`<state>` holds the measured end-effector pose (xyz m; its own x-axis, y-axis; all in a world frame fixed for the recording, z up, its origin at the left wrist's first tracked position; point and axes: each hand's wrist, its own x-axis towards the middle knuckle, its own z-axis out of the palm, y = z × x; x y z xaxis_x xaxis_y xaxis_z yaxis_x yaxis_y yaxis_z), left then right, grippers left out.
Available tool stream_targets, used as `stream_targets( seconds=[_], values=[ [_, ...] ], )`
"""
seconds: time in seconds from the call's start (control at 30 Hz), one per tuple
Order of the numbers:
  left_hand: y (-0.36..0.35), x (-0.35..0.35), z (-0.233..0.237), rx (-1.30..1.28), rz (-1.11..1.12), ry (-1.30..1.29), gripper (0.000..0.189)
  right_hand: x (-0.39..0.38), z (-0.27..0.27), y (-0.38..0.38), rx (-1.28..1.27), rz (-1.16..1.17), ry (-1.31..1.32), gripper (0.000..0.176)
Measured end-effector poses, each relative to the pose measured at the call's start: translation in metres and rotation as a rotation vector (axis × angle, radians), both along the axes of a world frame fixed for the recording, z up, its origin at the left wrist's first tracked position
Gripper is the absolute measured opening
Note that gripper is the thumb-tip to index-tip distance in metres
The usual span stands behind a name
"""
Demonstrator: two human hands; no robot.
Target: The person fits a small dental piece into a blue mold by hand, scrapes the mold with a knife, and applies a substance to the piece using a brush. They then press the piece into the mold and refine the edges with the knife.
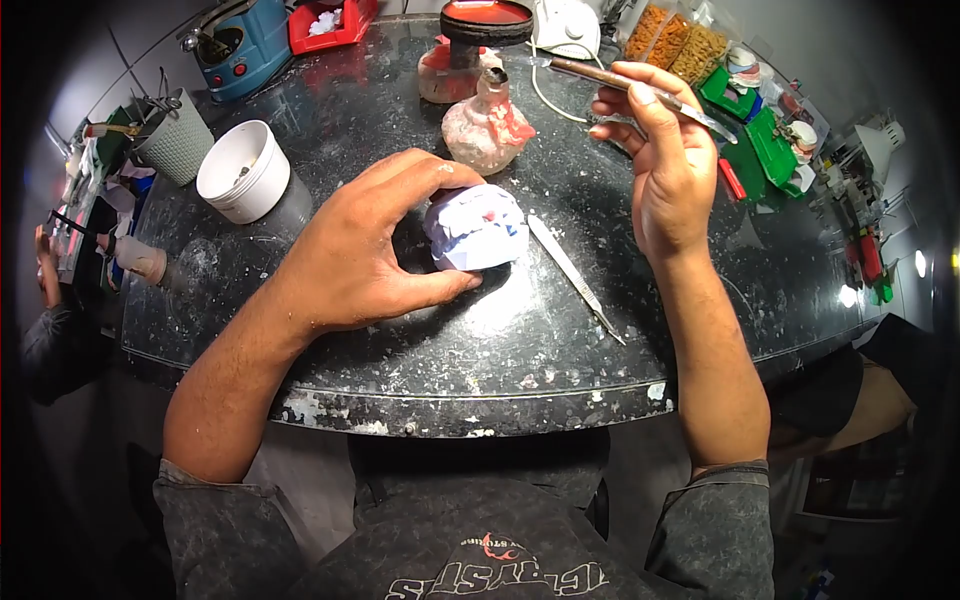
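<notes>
My left hand (350,250) is curled around a pale, whitish dental plaster model (480,230), with the thumb at its near side and fingers behind it. A small reddish spot shows on the model. Raised to the right, my right hand (672,175) grips a wax knife (615,78) with a brown handle, its metal end pointing down to the right. A slim metal carving tool (568,268) lies on the table between my hands. Just beyond the model stands a wax-smeared glass spirit lamp (485,130).
A black round dish of red wax (487,22) stands behind the lamp. On the left are a white tub (243,172), a tool cup (175,140) and a blue machine (240,48). Green trays (770,150) line the right side. Another person's hand (47,265) shows far left.
</notes>
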<state>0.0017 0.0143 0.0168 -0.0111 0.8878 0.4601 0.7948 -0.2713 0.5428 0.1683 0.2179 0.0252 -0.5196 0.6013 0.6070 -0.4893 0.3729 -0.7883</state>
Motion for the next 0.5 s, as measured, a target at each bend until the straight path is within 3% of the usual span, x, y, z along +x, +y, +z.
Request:
stream_targets(
  seconds=[0.5],
  values=[
    [0.0001,0.0002,-0.0001,0.014,-0.003,0.000,0.063,0.0007,0.0020,-0.0025,0.037,-0.006,-0.028,0.023]
  ],
)
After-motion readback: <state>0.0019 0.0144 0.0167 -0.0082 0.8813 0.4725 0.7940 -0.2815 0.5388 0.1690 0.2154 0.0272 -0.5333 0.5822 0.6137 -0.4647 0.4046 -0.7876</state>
